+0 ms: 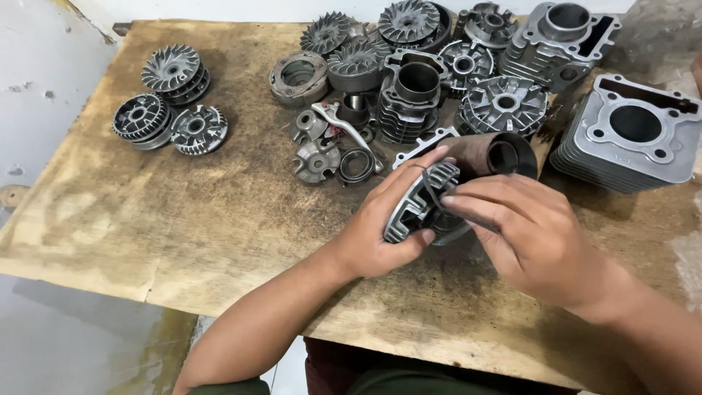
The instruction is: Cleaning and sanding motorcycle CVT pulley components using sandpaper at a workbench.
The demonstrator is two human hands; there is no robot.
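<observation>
**Finned cylinder in both hands, thin ring at its end**

The finned cylinder [420,208] is held just above the table [183,219], near its front edge and right of centre. The left hand [380,227] is clamped around the fins from below and the side, thumb pressed against the lower rim. The right hand [523,234] is closed on the cylinder's far end, its fingertips [450,199] pinching at a thin dark ring [431,192] that loops over the top fins. Whether this ring is seated in a groove or lies loose on the fins cannot be told from this angle.

On progress: the piece is lifted and gripped, and the ring is at the part but does not look settled, so the work on it appears unfinished.

Just behind the hands lies a rusty brown sleeve [490,153], lying on its side with its open mouth toward the camera. To the right stands a large grey cylinder block [632,135]. A dense cluster of fan-bladed pulleys and further cylinders [417,88] fills the back of the table. Well apart, at the left, sit three round finned discs [168,102].
</observation>
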